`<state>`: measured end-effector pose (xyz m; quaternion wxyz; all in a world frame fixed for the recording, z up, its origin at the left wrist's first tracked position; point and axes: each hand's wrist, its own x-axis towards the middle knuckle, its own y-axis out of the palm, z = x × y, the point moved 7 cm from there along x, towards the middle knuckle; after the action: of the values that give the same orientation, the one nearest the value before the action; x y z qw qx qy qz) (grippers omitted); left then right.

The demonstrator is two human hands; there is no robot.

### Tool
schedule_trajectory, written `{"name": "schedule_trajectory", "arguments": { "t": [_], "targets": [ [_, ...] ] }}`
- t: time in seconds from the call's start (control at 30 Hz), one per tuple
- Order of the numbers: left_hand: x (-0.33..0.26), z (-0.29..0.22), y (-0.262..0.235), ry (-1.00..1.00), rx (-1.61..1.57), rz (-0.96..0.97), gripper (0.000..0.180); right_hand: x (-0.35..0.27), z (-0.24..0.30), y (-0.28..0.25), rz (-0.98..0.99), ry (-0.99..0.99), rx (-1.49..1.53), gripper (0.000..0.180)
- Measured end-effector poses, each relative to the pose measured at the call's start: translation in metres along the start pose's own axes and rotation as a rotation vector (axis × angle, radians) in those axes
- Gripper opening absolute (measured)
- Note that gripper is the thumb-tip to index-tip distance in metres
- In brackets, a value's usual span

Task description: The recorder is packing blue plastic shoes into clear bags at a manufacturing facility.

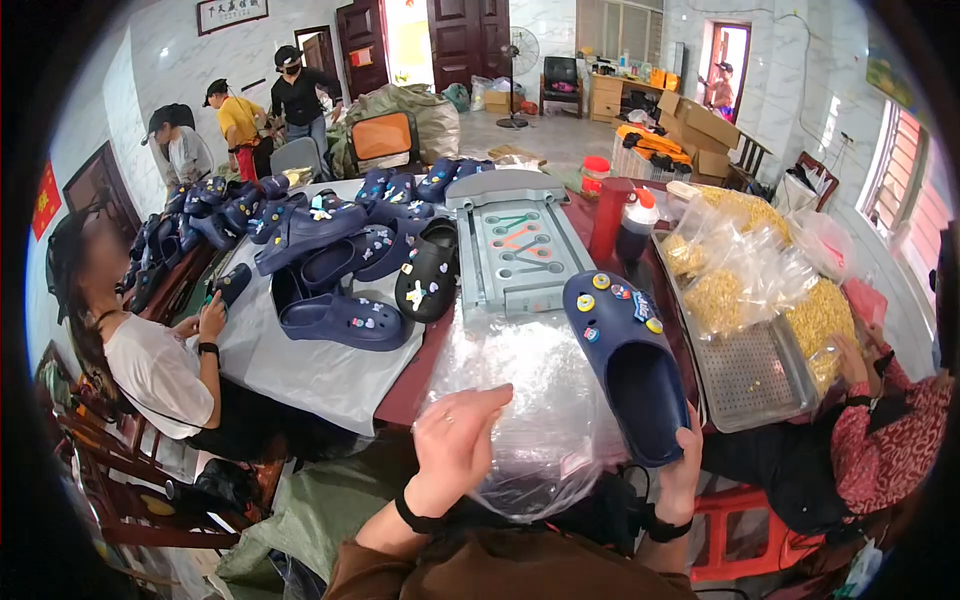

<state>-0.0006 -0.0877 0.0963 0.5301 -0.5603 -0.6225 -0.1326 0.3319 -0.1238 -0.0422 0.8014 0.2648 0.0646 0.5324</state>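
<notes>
My right hand [682,468] grips a navy blue foam clog [615,335] by its heel, toe pointing away from me. Colourful charms dot the clog's upper. My left hand [457,442] is closed, its thumb and fingers pressed together over a stack of clear plastic bags [535,400]; anything inside the fingers is hidden. Beyond the bags lies a grey plastic tray-like device [525,245] with green and orange linked shapes on it. A black clog [428,275] with charms leans beside it, and a navy clog [345,318] lies further left.
More navy clogs [310,235] are piled at the far left. At right, a perforated metal tray [752,375] holds bags of small yellow pieces [720,300]. A dark bottle [637,225] stands behind the clog I hold. People sit on both sides; a red stool [750,535] is low right.
</notes>
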Motion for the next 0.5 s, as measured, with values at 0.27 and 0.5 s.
{"name": "schedule_trajectory", "arguments": {
  "t": [0.27, 0.5],
  "targets": [
    [-0.003, 0.013, 0.019, 0.085, 0.137, -0.033, 0.023, -0.010, 0.015, 0.012, 0.013, -0.081, 0.015, 0.089],
    [-0.026, 0.100, 0.127, -0.067, 0.042, 0.268, 0.021, -0.029, 0.048, 0.035, 0.105, -0.161, -0.047, 0.097]
  ]
}}
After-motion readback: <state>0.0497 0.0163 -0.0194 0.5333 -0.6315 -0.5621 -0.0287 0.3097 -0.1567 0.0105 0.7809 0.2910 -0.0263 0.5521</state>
